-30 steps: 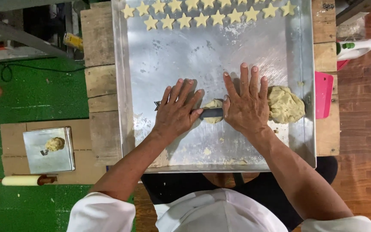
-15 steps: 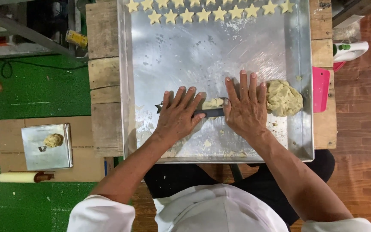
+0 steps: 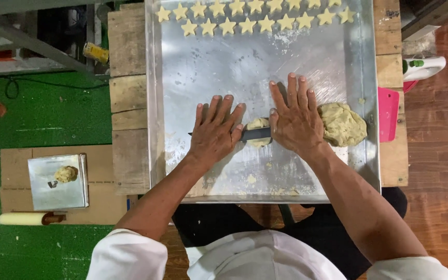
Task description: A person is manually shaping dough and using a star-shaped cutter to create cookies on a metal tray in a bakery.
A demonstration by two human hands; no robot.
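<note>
Both hands, left hand [image 3: 214, 134] and right hand [image 3: 295, 120], stay flat and open, pressing the dark rolling pin [image 3: 255, 134] over the small dough piece [image 3: 257, 124], barely shifted on the metal tray [image 3: 245, 67].

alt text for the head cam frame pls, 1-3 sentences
Seen from above, a person's left hand and right hand press flat on a dark roller over a small dough piece on a large metal tray. A dough lump lies right; star-shaped dough cutouts line the far edge.
</note>
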